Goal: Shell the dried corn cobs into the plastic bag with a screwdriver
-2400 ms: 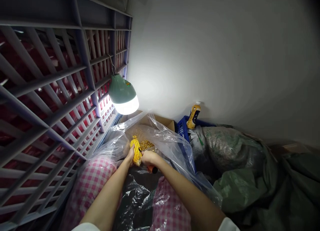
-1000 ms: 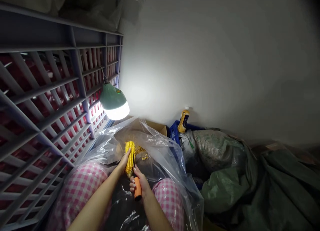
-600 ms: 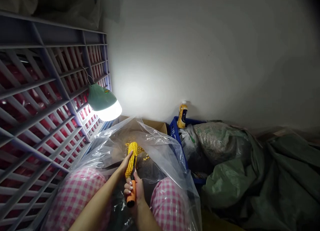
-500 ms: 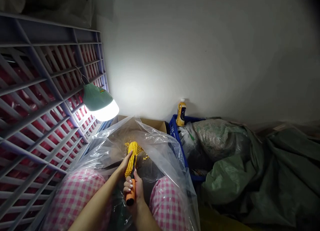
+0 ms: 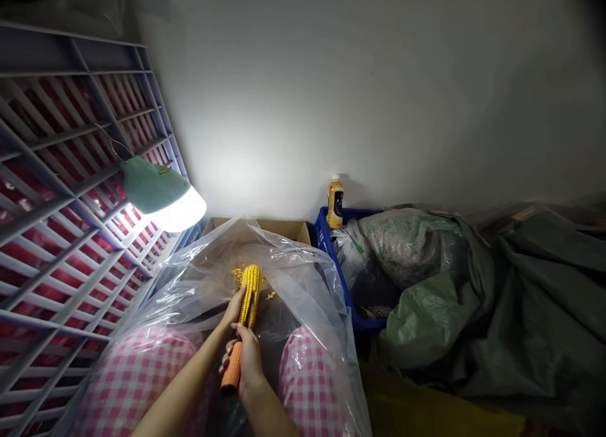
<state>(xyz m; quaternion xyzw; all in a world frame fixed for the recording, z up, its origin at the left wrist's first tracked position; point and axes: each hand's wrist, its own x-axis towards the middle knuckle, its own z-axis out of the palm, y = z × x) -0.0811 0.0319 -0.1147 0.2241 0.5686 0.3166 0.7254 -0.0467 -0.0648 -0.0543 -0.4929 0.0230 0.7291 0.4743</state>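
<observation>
An ear of yellow corn [image 5: 252,282] stands tilted over the plastic sheet, with a dark furrow running along its side where kernels are gone. My left hand [image 5: 235,305] is closed around the ear from the left. My right hand [image 5: 249,353] grips the orange handle of a corn stripper [image 5: 231,365], its thumb reaching up to the ear's near end. The stripper's head is mostly hidden by my fingers and the corn. Loose corn kernels [image 5: 271,295] lie on the clear plastic sheet [image 5: 303,285] beyond the ear.
A lit green lamp [image 5: 158,187] hangs on a slatted plastic crate [image 5: 89,191] at the left. The sheet drapes over a cardboard box [image 5: 284,229] and my knees. At right, a blue basket [image 5: 348,285] holds bags and a yellow bottle [image 5: 335,203], beside green tarpaulin [image 5: 544,298].
My right hand and the corn stripper have drawn back toward the ear's near end, the handle tilting left. The dark furrow shows more. The whole view has shifted slightly.
</observation>
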